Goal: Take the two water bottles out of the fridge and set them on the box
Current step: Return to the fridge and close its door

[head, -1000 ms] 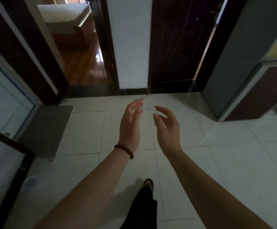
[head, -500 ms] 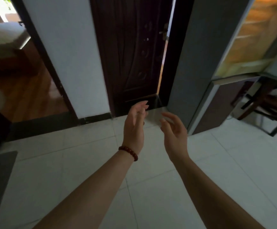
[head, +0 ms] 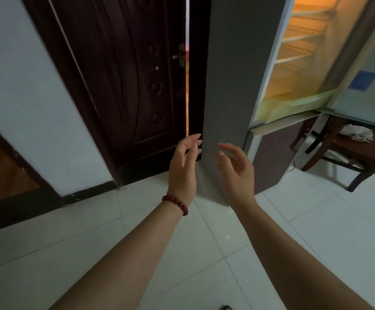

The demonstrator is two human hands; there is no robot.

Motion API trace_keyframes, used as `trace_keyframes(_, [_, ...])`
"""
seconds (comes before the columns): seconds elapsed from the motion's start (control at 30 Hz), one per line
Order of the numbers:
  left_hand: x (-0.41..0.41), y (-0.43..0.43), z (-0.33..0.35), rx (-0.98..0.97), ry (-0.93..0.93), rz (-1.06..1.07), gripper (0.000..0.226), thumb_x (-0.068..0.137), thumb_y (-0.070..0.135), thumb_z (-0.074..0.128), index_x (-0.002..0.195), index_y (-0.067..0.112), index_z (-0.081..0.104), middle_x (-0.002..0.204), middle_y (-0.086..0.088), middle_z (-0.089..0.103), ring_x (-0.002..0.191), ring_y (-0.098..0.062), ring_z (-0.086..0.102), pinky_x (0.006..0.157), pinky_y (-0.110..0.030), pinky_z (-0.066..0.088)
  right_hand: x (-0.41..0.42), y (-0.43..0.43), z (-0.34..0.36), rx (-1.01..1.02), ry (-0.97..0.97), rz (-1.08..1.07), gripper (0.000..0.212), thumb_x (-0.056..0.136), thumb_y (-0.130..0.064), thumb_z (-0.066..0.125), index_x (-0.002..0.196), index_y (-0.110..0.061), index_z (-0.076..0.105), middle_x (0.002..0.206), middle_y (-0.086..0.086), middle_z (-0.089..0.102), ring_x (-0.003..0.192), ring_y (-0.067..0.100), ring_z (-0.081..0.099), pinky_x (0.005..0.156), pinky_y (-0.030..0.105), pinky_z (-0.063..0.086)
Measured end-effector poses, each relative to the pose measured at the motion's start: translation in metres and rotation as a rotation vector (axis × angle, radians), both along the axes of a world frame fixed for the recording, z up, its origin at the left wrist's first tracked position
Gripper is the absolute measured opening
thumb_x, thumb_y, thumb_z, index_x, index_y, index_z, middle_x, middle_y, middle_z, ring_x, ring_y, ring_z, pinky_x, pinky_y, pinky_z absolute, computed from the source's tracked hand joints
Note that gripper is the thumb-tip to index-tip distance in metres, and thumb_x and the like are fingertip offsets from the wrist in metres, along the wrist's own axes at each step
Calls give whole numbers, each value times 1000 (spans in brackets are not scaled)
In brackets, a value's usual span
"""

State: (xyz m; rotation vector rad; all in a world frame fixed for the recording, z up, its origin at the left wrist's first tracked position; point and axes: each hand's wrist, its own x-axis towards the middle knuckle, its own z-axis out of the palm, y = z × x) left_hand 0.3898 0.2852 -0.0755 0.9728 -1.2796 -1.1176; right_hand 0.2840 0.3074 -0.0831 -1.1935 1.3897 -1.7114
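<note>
Fridge [head: 229, 86] upright, open toward right, left hand [head: 182, 170], right hand [head: 239, 173] empty

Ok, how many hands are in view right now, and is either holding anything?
2. The left hand, a bead bracelet at its wrist, is on the left; the right hand is beside it, not touching. Both are empty, fingers relaxed, in front of the fridge.

— What sort of place is this?
— A home: white-tiled floor [head: 316, 231], a dark panelled wooden door [head: 126, 74] with a brass handle [head: 181, 55], a grey fridge [head: 231, 86] standing open with lit shelves [head: 303, 38], and a wooden chair [head: 347, 153] beside it.
</note>
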Motion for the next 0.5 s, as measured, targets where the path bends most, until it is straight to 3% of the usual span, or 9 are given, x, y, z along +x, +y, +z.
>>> trace_keyframes(0.13, [-79,-48,1,-1,22,-50,35,86,48,39,115,37,54,120,10,58,106,1,57,92,-26,45,-77,-48,-1,-21,66,-5,16,90,-13,58,103,-20,67,109,-1,66,98,6,62,82,22,52])
trace_keyframes(0.27, [-137,-92,-2,-11,7,-88,34,86,48,38,114,38,53,119,12,59,107,1,57,91,-26,45,-132,-87,-5,-37,125,26,19,86,-20,58,92,-38,64,113,-1,64,100,2,61,77,12,47])
trace_keyframes(0.5, [-227,-192,-10,-30,25,-120,43,86,47,37,121,27,52,115,15,58,105,4,56,86,-13,45,-218,-184,-7,-65,125,10,22,86,-15,56,91,-35,64,110,4,65,100,12,63,79,16,49])
